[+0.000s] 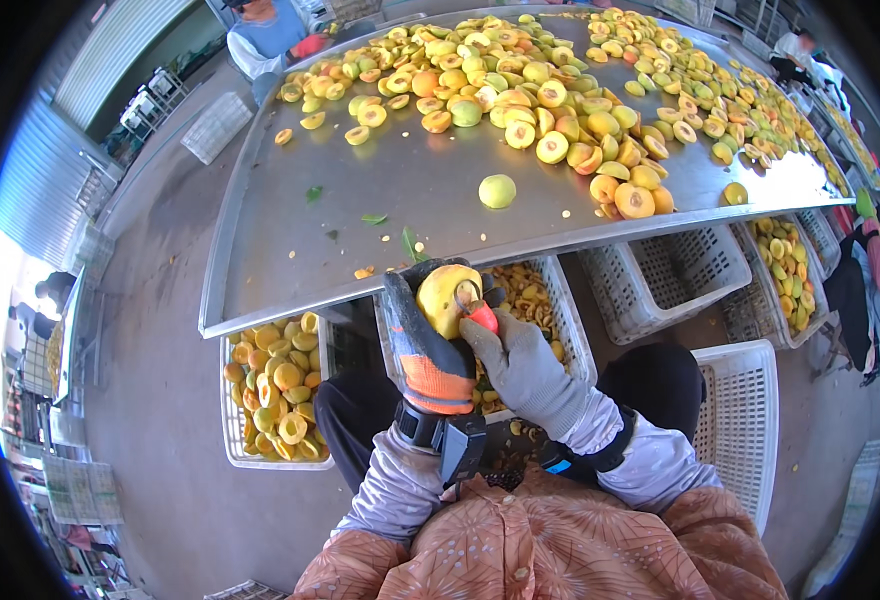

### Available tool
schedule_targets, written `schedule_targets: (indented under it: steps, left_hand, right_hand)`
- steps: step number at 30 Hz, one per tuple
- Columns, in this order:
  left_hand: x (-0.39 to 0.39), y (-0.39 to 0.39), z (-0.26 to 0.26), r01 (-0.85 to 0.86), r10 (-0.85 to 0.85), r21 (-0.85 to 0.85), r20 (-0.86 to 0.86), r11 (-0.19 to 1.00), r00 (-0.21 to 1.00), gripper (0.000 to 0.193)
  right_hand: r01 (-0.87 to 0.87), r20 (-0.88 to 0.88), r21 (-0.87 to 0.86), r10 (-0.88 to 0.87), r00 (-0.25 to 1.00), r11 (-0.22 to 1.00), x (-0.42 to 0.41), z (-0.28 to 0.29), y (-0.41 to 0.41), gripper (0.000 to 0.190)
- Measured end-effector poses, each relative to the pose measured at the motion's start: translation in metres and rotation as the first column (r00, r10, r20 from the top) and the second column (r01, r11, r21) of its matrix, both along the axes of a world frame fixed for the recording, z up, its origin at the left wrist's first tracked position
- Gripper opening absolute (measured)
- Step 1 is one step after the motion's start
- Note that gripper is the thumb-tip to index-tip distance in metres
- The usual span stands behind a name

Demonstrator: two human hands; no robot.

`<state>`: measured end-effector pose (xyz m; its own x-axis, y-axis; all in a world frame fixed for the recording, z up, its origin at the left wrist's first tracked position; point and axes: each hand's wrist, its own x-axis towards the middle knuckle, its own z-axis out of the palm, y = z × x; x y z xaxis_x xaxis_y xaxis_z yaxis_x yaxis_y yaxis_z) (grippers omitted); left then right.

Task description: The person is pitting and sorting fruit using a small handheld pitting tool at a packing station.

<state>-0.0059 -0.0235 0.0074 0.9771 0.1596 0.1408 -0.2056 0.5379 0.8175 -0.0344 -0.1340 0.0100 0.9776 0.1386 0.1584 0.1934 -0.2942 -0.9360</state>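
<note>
My left hand (434, 352), in a black and orange glove, holds a yellow halved stone fruit (440, 298), perhaps a peach or apricot, cut face towards the right. In a grey knitted glove, my right hand (522, 367) grips the red handle of a small pitting tool (483, 316). The tool's curved metal loop rests at the fruit's pit. Both hands are just off the near edge of a steel table (380, 247), above a white crate (579, 337) of fruit pieces. A single greenish fruit (497, 192) lies on the table, with heaps of halved fruit (515, 97) farther back.
A crate of halved fruit (279, 390) stands at lower left. On the right are a white plastic crate (736, 420), stacked crates (665, 277) and another fruit-filled crate (785, 270). A co-worker (271, 37) is at the table's far left. Leaves (410, 244) lie near the table edge.
</note>
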Motion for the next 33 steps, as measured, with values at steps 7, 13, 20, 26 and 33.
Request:
schedule_targets:
  steps: [7,13,20,26,33]
  left_hand:
    - [0.002,0.011,0.000,0.036,-0.094,-0.246,-0.229,0.968,0.969,0.053]
    - [0.017,0.013,-0.010,0.137,-0.185,-0.296,-0.139,0.945,0.973,0.060]
    - [0.013,0.003,-0.007,-0.028,0.016,-0.069,-0.170,0.997,0.985,0.058]
    - [0.019,0.000,-0.007,-0.139,0.102,-0.139,-0.248,0.980,0.964,0.046]
    - [0.015,0.021,-0.007,0.089,-0.217,-0.451,-0.240,0.888,0.946,0.050]
  right_hand:
    - [-0.143,-0.050,0.088,0.148,0.988,0.986,-0.002,-0.002,-0.005,0.036]
    - [-0.155,-0.130,0.033,0.158,0.979,0.987,-0.001,0.005,-0.004,0.039]
    - [-0.144,-0.191,0.130,0.167,0.967,0.981,0.004,-0.003,-0.003,0.040]
    - [-0.133,-0.232,0.270,0.199,0.952,0.954,0.006,-0.009,0.006,0.041]
    - [-0.165,-0.250,0.091,0.182,0.951,0.982,0.003,-0.002,0.010,0.048]
